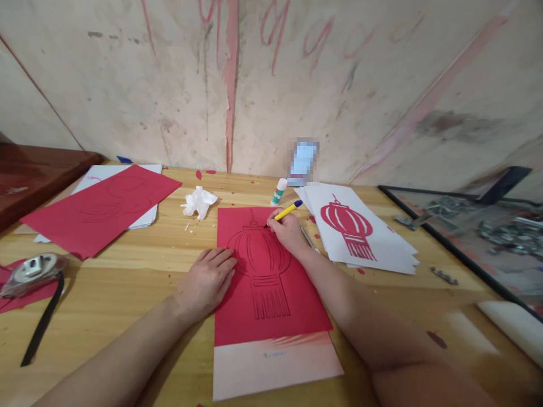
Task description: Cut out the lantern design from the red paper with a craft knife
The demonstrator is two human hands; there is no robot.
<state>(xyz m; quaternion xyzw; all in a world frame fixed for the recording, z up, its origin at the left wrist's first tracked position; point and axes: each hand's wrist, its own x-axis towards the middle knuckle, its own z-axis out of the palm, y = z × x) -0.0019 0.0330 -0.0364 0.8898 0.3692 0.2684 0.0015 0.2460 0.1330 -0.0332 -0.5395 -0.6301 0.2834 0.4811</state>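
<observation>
My right hand is closed round a yellow pen with a dark blue end. Its tip meets the red paper near the top of a drawn lantern. The lantern has a loop on top, curved ribs and a fringe below, all in dark lines. My left hand lies flat with fingers stretched out, on the left edge of the red paper. Under that sheet a pale booklet or card sticks out toward me.
On the right, white sheets bear a red cut-out lantern. Behind stand a glue stick and a blurred phone. Crumpled tissue, another red sheet and a tape measure lie left. Metal parts lie far right.
</observation>
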